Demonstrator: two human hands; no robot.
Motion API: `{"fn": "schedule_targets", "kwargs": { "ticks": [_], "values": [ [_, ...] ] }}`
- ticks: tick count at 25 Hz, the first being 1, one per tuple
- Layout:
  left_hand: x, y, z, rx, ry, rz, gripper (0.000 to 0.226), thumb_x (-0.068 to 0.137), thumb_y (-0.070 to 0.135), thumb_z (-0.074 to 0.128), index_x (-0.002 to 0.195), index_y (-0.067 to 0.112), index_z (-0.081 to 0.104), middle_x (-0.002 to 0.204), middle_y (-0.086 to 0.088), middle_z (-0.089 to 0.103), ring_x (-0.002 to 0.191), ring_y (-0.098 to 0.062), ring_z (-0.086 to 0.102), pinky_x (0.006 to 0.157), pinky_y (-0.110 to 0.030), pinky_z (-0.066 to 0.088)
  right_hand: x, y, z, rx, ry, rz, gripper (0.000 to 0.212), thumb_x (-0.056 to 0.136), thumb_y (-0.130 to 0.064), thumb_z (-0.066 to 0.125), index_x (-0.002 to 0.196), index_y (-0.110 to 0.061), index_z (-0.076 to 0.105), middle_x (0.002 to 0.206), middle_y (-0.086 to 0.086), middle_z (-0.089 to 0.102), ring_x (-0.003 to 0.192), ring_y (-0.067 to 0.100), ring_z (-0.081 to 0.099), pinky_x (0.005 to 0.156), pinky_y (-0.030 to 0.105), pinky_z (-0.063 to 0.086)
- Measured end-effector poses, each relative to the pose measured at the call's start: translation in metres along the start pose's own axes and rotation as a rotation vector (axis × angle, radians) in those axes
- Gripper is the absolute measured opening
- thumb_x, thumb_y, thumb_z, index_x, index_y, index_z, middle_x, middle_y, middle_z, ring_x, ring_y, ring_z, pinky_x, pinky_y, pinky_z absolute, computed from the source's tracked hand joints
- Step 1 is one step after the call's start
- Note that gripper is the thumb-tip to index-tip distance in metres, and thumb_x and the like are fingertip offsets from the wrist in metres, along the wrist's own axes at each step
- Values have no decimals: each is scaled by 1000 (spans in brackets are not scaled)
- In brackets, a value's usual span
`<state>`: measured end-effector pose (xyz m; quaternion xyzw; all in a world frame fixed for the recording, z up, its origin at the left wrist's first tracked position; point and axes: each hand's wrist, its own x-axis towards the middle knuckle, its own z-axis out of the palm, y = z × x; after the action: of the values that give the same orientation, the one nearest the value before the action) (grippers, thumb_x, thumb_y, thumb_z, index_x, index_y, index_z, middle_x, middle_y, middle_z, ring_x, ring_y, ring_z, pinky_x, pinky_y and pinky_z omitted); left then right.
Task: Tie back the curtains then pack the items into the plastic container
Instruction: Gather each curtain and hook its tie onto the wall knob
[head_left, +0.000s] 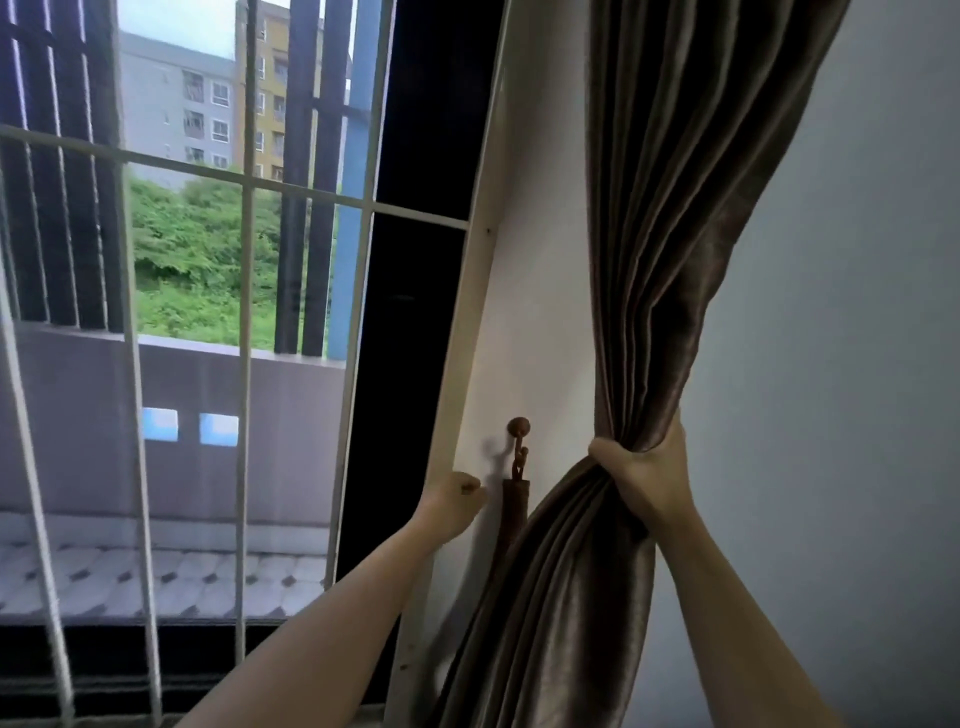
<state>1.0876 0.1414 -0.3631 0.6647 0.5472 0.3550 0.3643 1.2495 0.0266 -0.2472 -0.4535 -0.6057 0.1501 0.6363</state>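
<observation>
A brown satin curtain (675, 218) hangs beside the window, gathered into a tight bunch at waist height. My right hand (641, 475) is clenched around that bunch. A brown tieback strap (514, 514) hangs from a round brown wall hook (518, 427) on the white wall just left of the curtain. My left hand (457, 499) is closed into a loose fist right beside the strap, at the window frame's edge; whether it touches the strap I cannot tell. The plastic container and the items are out of view.
A cream window frame (467, 338) runs diagonally beside the hook. White metal window bars (244, 364) cover the glass at left, with a balcony wall and buildings outside. A plain grey wall (857, 364) lies right of the curtain.
</observation>
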Motion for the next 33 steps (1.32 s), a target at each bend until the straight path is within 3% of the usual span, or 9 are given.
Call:
{"fn": "schedule_targets", "kwargs": {
  "ticks": [4, 9, 14, 18, 22, 25, 29, 33],
  "values": [
    [18, 7, 29, 59, 18, -30, 23, 91, 28, 55, 71, 15, 53, 65, 3, 48, 58, -10, 45, 52, -21, 32, 11, 6, -22, -38, -2, -5, 40, 55, -4, 62, 85, -27, 49, 74, -1, 55, 60, 1, 60, 53, 16, 50],
    [24, 13, 44, -5, 26, -32, 25, 90, 27, 57, 104, 6, 61, 91, -4, 59, 81, -18, 54, 67, -23, 36, 20, 12, -38, -72, 1, -3, 38, 55, -5, 62, 85, -24, 49, 74, -1, 56, 60, 2, 59, 53, 17, 50],
    [1, 8, 20, -103, 30, 9, 16, 94, 28, 47, 89, 15, 55, 80, -1, 58, 69, -12, 51, 61, -26, 39, 22, 19, -25, -59, -26, -13, 37, 57, -7, 62, 85, -26, 49, 75, -2, 55, 62, 2, 59, 54, 17, 50],
    [-9, 13, -55, 114, -151, 45, 31, 86, 43, 60, 89, 14, 69, 83, -2, 67, 74, -13, 60, 63, -24, 46, 24, 28, 1, -10, -71, 2, 38, 57, -7, 63, 91, -19, 50, 77, -1, 56, 66, 5, 60, 57, 20, 51],
    [-28, 35, -116, 195, -246, 18, 37, 73, 45, 73, 82, 9, 73, 71, -1, 66, 66, -13, 60, 63, -25, 46, 22, 33, 34, 79, -95, 9, 47, 58, -3, 64, 102, -5, 48, 80, 5, 56, 67, 6, 62, 57, 17, 50],
    [-45, 54, -146, 344, -240, 68, 36, 70, 43, 77, 76, 8, 72, 67, 1, 61, 63, -10, 55, 61, -23, 40, 22, 36, 59, 121, -91, 29, 52, 59, -2, 66, 107, -10, 49, 90, 12, 60, 79, 20, 65, 65, 28, 55],
    [-64, 56, -174, 608, -140, 197, 28, 67, 38, 80, 70, 15, 66, 60, 5, 52, 57, -8, 47, 56, -22, 34, 16, 32, 94, 122, -100, 29, 71, 56, -10, 67, 122, -16, 44, 105, 0, 58, 96, 14, 61, 77, 24, 51],
    [-82, 50, -183, 500, -69, 256, 18, 70, 28, 79, 78, 17, 68, 67, 2, 57, 58, -6, 48, 53, -15, 36, 0, 12, 136, 102, -161, 54, 92, 55, -18, 72, 137, -22, 31, 113, -6, 57, 103, 11, 59, 87, 25, 49]
  ]
}}
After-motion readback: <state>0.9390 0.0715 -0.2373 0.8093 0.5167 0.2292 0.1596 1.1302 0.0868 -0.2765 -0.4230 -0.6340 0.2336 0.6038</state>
